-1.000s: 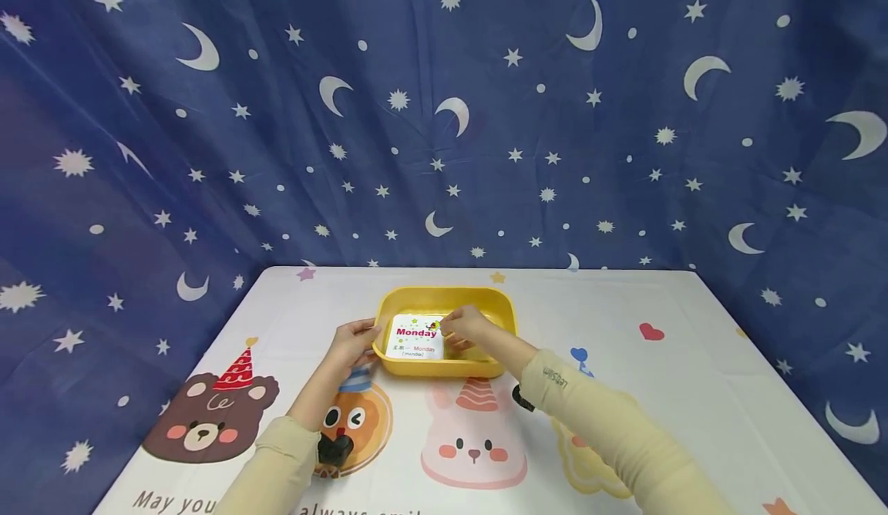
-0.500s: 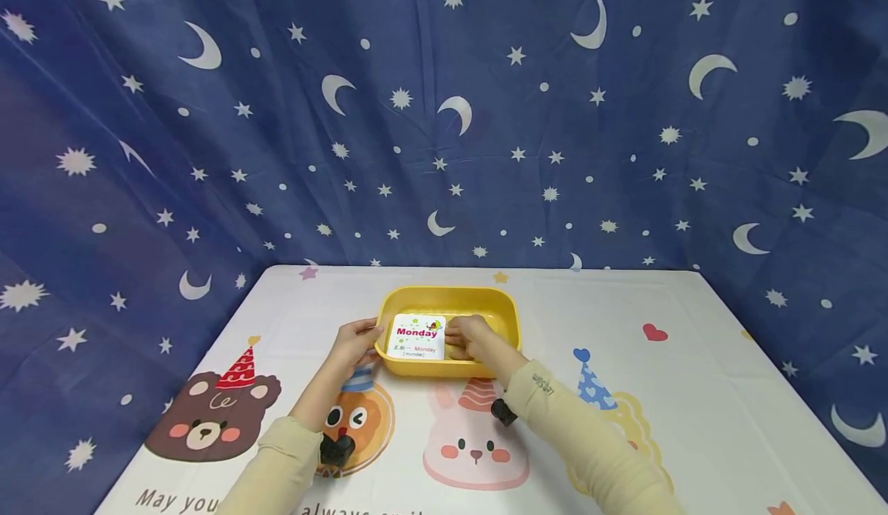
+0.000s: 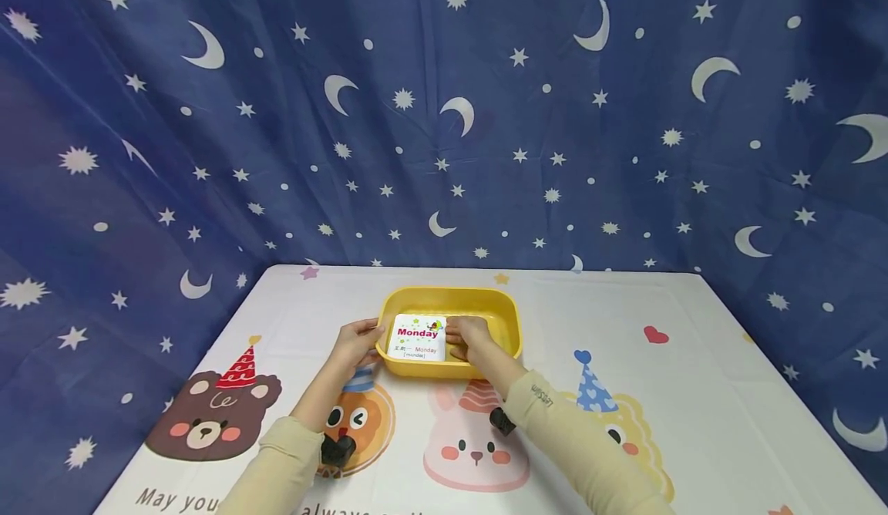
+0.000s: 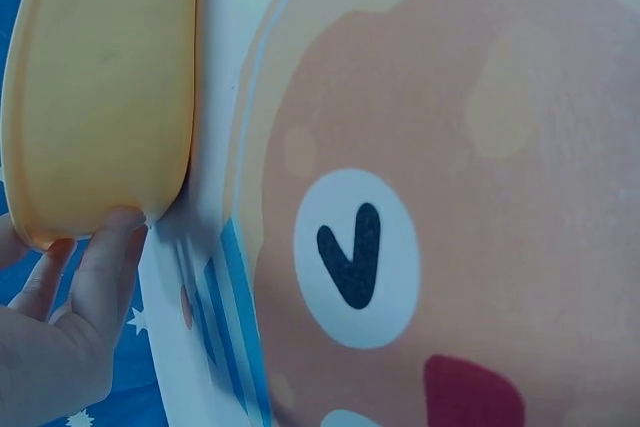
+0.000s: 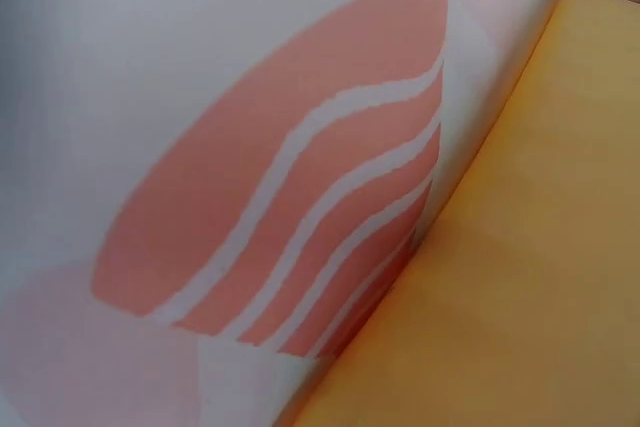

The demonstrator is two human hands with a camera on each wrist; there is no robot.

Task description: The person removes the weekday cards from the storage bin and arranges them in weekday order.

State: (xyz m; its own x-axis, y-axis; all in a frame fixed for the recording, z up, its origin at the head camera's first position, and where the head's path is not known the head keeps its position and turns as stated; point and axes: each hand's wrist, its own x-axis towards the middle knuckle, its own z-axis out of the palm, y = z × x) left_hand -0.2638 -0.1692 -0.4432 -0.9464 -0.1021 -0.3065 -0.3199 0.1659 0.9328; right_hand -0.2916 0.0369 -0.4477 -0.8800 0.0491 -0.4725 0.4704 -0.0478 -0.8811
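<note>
A yellow tray (image 3: 509,322) sits mid-table on a cartoon-print cloth (image 3: 680,392). The left hand (image 3: 355,343) grips the tray's left rim, fingers curled on it. The right hand (image 3: 470,337) reaches inside the tray, its fingertips touching the right edge of the "Monday" card (image 3: 417,338) lying flat on the tray floor; whether they pinch the card cannot be told.

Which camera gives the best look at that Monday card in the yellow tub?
The head view: the Monday card lies face up inside the yellow tub, its red word readable, the right hand at its edge. The left wrist and right wrist views show only the tub's outer wall and the printed tablecloth, no card.
</note>
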